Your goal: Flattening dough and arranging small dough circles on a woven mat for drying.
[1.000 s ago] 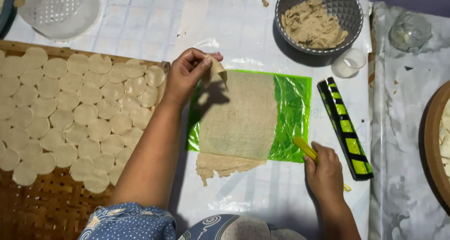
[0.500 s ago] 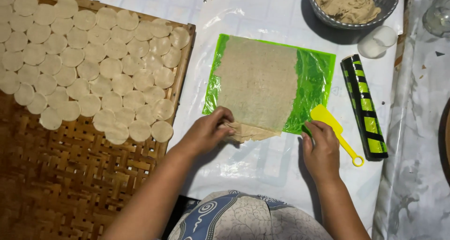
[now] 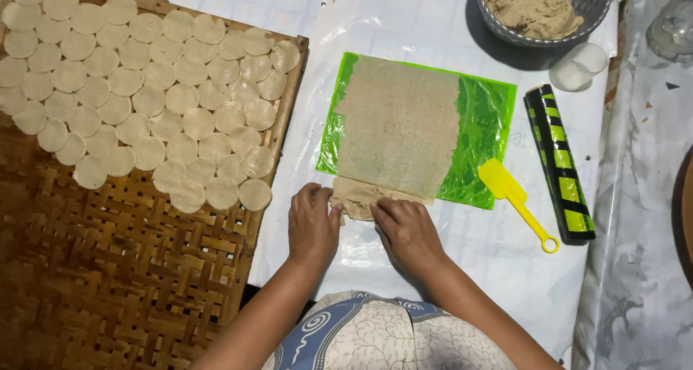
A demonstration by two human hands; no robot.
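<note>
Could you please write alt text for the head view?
Both hands, left hand and right hand, pinch the near edge of a thin dough sheet on green plastic. A woven tray of dough rounds lies left; a yellow spatula right.

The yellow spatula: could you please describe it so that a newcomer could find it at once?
Start at the green plastic sheet under the flattened dough. Just off its lower right corner, on the white table cover, lies the yellow spatula, left of the black-and-green striped roller. It is the only plain yellow thing, with a ring-ended handle.

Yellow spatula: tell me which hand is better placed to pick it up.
Right. The right hand rests on the dough flap, on the same side as the yellow spatula; the left hand lies farther away.
</note>
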